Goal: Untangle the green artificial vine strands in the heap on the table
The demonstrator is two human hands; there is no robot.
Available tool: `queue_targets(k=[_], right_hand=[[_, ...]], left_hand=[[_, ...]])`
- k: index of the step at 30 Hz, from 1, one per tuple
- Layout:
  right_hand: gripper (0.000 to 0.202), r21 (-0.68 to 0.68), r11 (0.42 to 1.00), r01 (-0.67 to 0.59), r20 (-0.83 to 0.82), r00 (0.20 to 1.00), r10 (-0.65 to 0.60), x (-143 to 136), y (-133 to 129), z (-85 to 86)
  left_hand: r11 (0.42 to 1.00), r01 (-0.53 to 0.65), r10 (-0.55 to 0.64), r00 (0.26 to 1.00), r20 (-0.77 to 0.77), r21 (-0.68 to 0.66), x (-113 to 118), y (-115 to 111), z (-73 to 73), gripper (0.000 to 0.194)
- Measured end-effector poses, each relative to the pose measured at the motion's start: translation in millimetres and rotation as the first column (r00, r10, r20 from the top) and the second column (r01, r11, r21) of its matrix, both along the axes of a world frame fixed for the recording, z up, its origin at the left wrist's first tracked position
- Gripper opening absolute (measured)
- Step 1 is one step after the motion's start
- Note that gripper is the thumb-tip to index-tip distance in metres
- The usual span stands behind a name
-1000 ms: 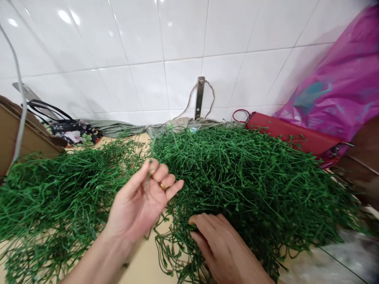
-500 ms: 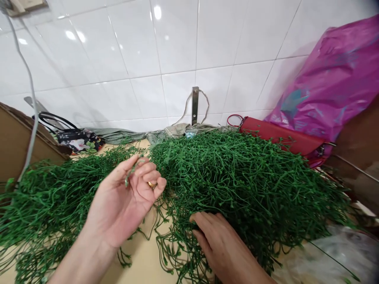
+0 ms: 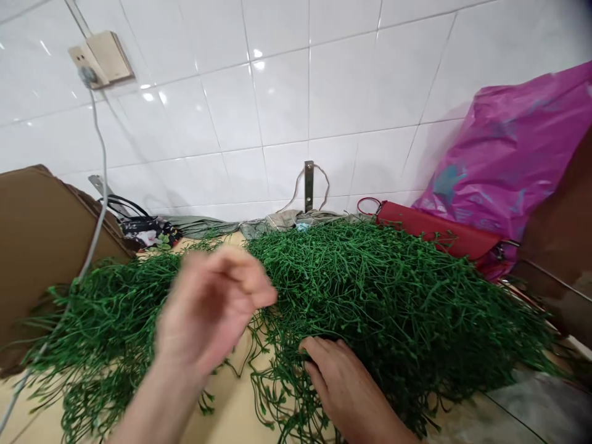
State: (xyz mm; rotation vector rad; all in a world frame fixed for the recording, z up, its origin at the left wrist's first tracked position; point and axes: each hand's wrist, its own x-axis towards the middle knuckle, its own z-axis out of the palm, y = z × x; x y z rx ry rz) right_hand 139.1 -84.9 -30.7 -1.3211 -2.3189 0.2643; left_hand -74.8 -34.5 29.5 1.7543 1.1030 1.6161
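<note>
A large heap of thin green plastic stems (image 3: 370, 277) covers the middle and right of the table, and a smaller pile of green stems (image 3: 120, 308) lies at the left. My left hand (image 3: 217, 308) is raised between the two piles, palm up and fingers curled, smeared by motion; whether anything is in it does not show. My right hand (image 3: 342, 382) rests palm down at the near edge of the large heap, its fingertips curled in among the stems and partly hidden.
Behind the heap lie a red bag (image 3: 435, 228) and a purple plastic bag (image 3: 509, 148). A cardboard box (image 3: 50, 234), a white cable (image 3: 102, 166) and a floral bag (image 3: 150, 231) are at the left. Clear plastic (image 3: 531, 407) lies front right.
The view has tilted up, showing more wall and the socket. My left hand has turned and blurred; the small green piece between its fingers no longer shows. My right hand is nearly unchanged.
</note>
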Motion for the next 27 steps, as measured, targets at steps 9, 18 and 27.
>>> queue_targets(k=[9, 18, 27], right_hand=[[0.026, 0.228, 0.973, 0.025, 0.006, 1.0, -0.027, -3.8, 0.3, -21.8], [0.021, 0.5, 0.864, -0.065, 0.041, 0.998, 0.052, -3.0, 19.3, -24.8], [0.027, 0.568, 0.817, -0.1, 0.142, 0.99, 0.022, -6.4, 31.8, -21.0]], left_hand=[[0.992, -0.127, 0.106, 0.84, -0.533, -0.002, 57.6, 11.4, -52.7, 0.033], [0.984, -0.169, 0.101, 0.794, -0.599, -0.059, 54.6, 14.7, -59.1, 0.038], [0.971, -0.128, 0.015, 0.876, -0.481, -0.203, 47.9, 21.3, -59.4, 0.036]])
